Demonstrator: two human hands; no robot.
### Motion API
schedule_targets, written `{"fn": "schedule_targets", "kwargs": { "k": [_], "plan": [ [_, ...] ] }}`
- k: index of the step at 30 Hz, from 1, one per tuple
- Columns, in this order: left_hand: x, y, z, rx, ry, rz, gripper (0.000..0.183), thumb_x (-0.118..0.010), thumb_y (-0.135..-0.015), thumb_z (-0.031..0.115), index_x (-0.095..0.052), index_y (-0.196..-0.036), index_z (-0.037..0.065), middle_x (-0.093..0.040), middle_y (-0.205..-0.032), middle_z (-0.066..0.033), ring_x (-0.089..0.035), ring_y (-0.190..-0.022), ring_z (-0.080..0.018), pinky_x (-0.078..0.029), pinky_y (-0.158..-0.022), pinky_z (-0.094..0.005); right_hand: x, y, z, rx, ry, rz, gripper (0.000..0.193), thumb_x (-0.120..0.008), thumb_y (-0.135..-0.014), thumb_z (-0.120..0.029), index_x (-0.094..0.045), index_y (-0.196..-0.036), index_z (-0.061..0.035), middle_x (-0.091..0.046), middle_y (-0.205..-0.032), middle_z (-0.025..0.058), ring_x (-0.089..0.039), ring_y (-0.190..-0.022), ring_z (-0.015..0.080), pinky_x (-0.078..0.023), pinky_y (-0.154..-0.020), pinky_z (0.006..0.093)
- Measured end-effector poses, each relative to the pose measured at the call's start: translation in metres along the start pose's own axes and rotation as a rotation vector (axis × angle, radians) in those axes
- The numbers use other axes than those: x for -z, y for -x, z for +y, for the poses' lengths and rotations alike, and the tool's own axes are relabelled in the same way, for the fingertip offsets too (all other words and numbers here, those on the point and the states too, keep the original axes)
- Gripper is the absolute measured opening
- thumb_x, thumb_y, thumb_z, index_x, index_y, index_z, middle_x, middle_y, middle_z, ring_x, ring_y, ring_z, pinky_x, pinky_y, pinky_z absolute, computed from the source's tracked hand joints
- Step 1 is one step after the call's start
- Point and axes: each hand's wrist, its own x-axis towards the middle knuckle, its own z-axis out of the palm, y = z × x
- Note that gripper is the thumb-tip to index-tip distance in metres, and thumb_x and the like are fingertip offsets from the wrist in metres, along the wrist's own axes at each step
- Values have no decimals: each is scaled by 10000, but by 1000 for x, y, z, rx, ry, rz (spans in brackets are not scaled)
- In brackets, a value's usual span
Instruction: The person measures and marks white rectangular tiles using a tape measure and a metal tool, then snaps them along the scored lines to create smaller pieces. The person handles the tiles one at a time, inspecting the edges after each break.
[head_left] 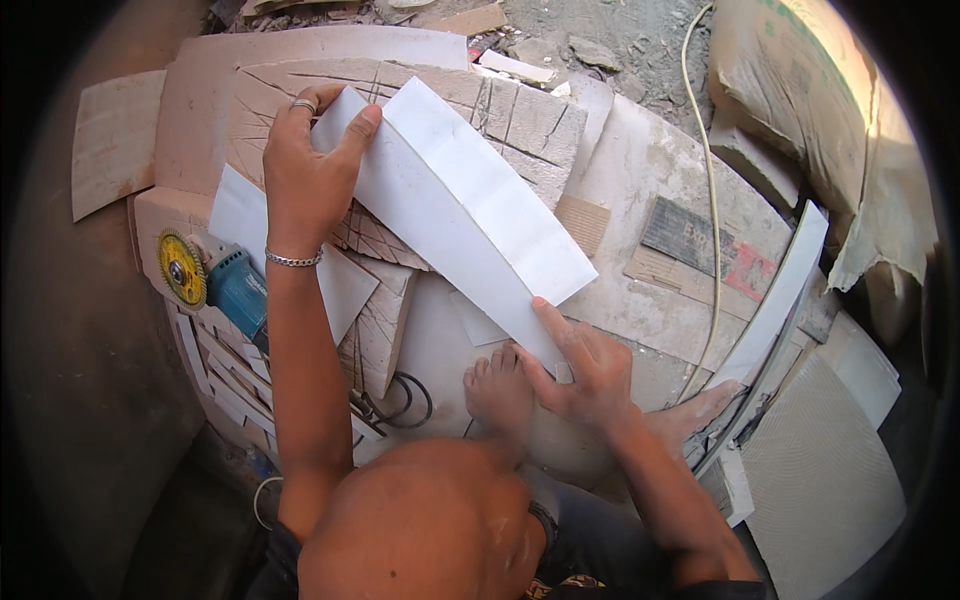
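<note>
A long white tile strip (420, 205) lies slantwise, its long edge against a second white tile piece (490, 175). I cannot tell whether it overlaps that piece or only meets it. My left hand (315, 150) grips the strip's far left end, thumb on top and fingers curled over the end. At the near right end, my right hand (590, 365) pinches the strip, with the index finger stretched along the edge and the thumb at the tip. Beneath both pieces is a pale slab scored with cut lines (530, 125).
An angle grinder (235, 290) with a yellow disc lies left of my left forearm. A pale cable (712, 210) crosses the right side. Tile offcuts (825, 470) lean at the right, below a large sack (800, 90). My bare foot (497, 395) stands near the strip. Rubble (590, 50) lies behind.
</note>
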Motion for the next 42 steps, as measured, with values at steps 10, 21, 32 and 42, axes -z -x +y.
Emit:
{"fn": "schedule_targets", "kwargs": {
  "k": [10, 21, 32, 42],
  "plan": [
    [-2, 23, 7, -27, -132, 13, 459, -672, -968, 245, -678, -1360, 8, -621, -1276, -197, -549, -1219, -355, -432, -1104, -448, 5, -4, 11, 42, -54, -33, 700, -869, -760, -125, -676, -1429, -56, -528, -638, 26, -533, -494, 161, -461, -482, 305],
    [-12, 31, 11, 22, -180, 91, 469, -627, -954, 241, -686, -1364, 22, -627, -1239, -170, -558, -1221, -340, -439, -1102, -446, 8, -9, 16, 55, -50, -79, 706, -871, -755, -134, -676, -1428, -49, -530, -639, 24, -539, -491, 157, -468, -481, 309],
    [-13, 35, 10, 11, -127, 107, 503, -630, -919, 230, -667, -1359, -9, -581, -1230, -198, -503, -1187, -353, -428, -1077, -482, 2, -6, 15, 48, -96, -80, 699, -865, -763, -115, -671, -1430, -37, -576, -650, 40, -567, -509, 172, -483, -498, 314],
    [-25, 42, 3, -36, -146, 176, 521, -593, -927, 229, -642, -1387, -11, -572, -1250, -191, -481, -1204, -349, -376, -1111, -493, 6, -5, 14, 48, -68, -79, 711, -865, -769, -139, -665, -1447, -57, -546, -648, 30, -552, -503, 170, -482, -498, 320]
  ]
}}
